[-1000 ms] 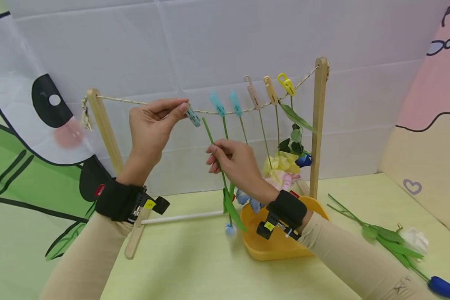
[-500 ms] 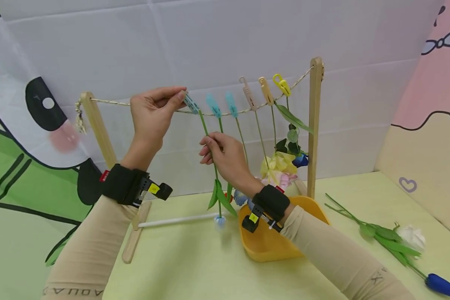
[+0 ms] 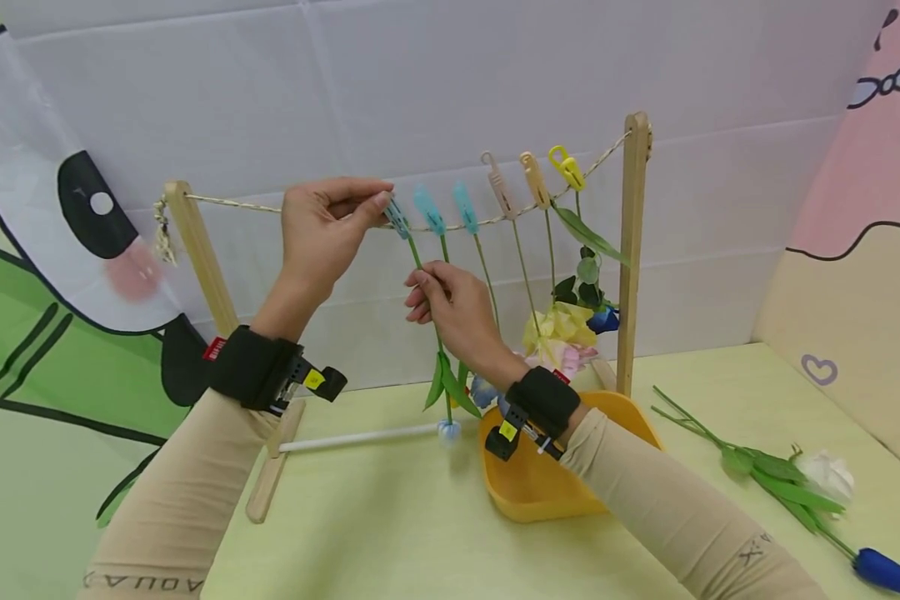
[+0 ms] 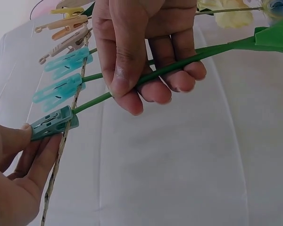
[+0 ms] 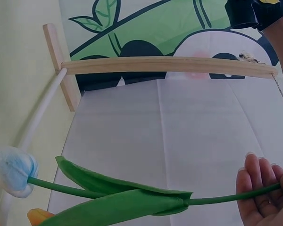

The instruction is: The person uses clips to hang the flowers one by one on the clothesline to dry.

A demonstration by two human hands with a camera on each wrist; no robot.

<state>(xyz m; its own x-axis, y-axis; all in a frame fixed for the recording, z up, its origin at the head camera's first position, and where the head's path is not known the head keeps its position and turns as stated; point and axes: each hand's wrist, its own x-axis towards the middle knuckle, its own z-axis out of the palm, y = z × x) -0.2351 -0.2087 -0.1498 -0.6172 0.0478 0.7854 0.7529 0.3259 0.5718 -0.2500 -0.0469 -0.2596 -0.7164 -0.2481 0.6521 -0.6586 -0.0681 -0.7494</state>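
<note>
On the near right of the table [image 3: 345, 542], a dark blue tulip [image 3: 885, 572] is lying near a white flower [image 3: 827, 473]. A bit farther in, a yellow tray [image 3: 536, 510] is sitting under the person's right forearm [image 3: 690, 500]. The right hand [image 3: 457, 312] is pinching a green stem [image 4: 93, 103] — its pale blue flower [image 3: 448, 431] is hanging head-down below that hand, long leaves [image 3: 457, 385] in between, while the stem's top end is sticking out past the fingers toward the left.

The left hand [image 3: 326, 229], higher and to the left, is gripping the handle end of a teal clothespin [image 4: 52, 123] at the cord [image 3: 232, 202]. The stem's tip is meeting the pin's mouth, though I can't tell how deep it is going. A second ago the tip was standing apart, just right of the pin; now the two are touching — and the pin is sitting closer to the two light blue clips [image 3: 429, 211] beside it. Those, and a pinkish clip [image 3: 499, 187], an orange clip [image 3: 535, 179] and a yellow clip [image 3: 572, 175] farther right, are holding other stems [image 3: 525, 273]. The cord is sagging between wooden posts [image 3: 633, 250], and a white sheet [image 3: 390, 100] is hanging at the far side.
</note>
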